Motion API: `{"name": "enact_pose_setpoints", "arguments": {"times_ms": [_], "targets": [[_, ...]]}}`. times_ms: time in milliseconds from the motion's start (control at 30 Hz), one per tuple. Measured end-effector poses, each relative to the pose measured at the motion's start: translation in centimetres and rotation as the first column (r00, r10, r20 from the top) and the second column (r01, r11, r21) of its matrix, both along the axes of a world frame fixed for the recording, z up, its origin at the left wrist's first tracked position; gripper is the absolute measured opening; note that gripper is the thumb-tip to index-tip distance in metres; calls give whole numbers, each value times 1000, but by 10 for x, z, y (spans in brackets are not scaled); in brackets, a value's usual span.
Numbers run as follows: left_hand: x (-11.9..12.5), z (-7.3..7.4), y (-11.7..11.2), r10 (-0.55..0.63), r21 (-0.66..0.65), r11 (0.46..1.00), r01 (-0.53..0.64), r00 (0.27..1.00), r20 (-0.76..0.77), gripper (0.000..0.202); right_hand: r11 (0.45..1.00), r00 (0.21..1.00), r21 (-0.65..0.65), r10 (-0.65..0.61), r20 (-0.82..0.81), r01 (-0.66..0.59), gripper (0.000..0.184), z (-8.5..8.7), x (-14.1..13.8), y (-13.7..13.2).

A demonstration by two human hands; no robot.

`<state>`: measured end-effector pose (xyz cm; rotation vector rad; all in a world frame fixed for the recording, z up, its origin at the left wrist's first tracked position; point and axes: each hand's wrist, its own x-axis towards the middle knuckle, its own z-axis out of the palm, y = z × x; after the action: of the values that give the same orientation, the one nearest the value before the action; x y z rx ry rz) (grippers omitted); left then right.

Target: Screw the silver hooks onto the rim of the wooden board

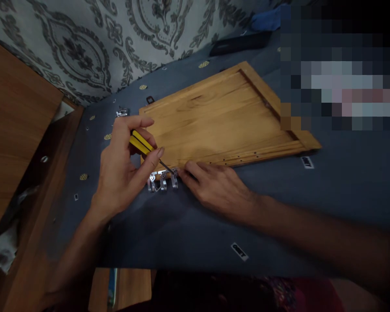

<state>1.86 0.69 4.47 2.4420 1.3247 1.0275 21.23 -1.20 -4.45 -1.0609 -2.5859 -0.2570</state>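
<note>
My left hand is closed around a screwdriver with a yellow and black handle; its thin tip reaches down to a small metal hook rack at the near edge of a wooden board. My right hand lies beside the rack on its right, fingers pressed together against the board's edge next to the rack's end. The rack has three curved hooks hanging off the board's near edge. Whether the right fingers pinch anything is hidden.
The board lies on a dark blue patterned bedsheet. Another small metal piece sits near the board's far left corner. A wooden bedside surface stands at the left. A dark flat object lies at the back by the patterned wall.
</note>
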Motion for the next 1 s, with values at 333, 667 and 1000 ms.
{"name": "enact_pose_setpoints", "arguments": {"times_ms": [333,667,1000], "targets": [[2,3,-2,-50,-59,997,45,994,-92,35,1000,1000,-23,-2,-1,2,23,-2,-1,0],[4,3,1,36,260,965,36,963,-268,25,998,1000,-56,-13,18,14,23,-1,-1,0],[4,20,5,-121,110,979,173,922,-369,26,1000,1000,-12,-6,15,7,26,-2,0,0]]}}
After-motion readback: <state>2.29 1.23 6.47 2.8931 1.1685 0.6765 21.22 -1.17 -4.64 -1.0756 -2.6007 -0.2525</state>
